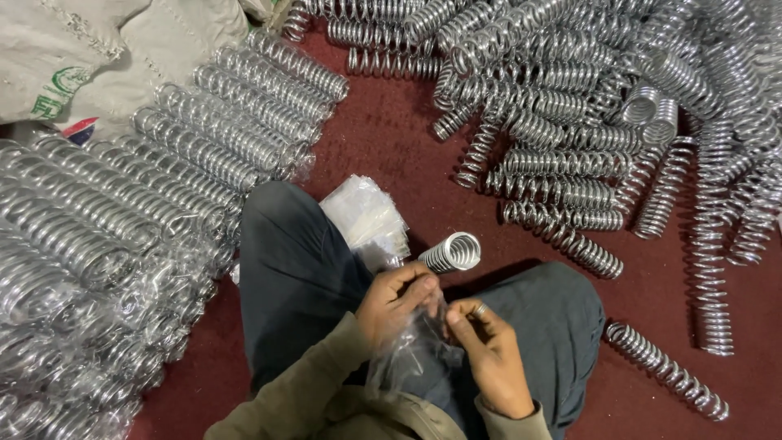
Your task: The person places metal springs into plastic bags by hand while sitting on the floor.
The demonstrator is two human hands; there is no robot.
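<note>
left hand (397, 303) pinches clear plastic bag (407, 350) mouth | right hand (487, 350) pinches opposite edge, spreading it | coil spring (450, 253) rests on lap, near bag mouth | loose springs (586, 122) piled ahead

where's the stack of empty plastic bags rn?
In the head view, the stack of clear plastic bags lies on the dark red floor just left of centre, against the person's left knee, above the left hand and beside the spring it holds.
</note>
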